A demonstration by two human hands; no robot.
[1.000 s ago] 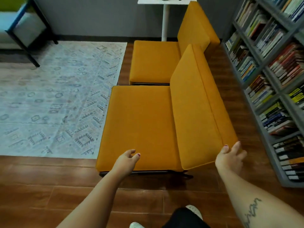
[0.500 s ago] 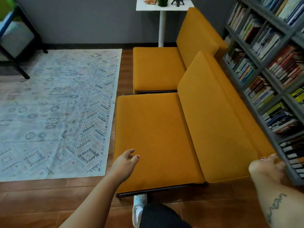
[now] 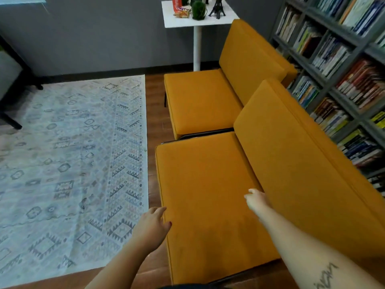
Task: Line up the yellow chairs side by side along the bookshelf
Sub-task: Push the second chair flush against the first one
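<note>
The near yellow chair (image 3: pixel 208 195) fills the view from centre to 4 o'clock, its back towards the bookshelf (image 3: pixel 362 45) at 3 o'clock. The far yellow chair (image 3: pixel 200 97) stands just beyond it at 1 o'clock, almost touching it, with its seat front set a little further back.

Your left hand (image 3: pixel 153 224), at 7 o'clock, lies open with its fingers against the seat's front-left corner. Your right hand (image 3: pixel 256 199), at 5 o'clock, reaches over the seat near the crease below the backrest. It is too blurred to tell whether it is open or closed.

Expect a bulky, fairly heavy piece: the thick cushions will give under your fingers, so they are poor handles. The dark frame under the seat edge and the top of the backrest look like firmer holds. It should slide on the wood floor (image 3: pixel 155 113).

No writing can be read: the book spines, the red packet (image 3: pixel 180 9) on the side-table surface (image 3: pixel 198 22) and the forearm tattoo (image 3: pixel 327 278) are all too blurred.
</note>
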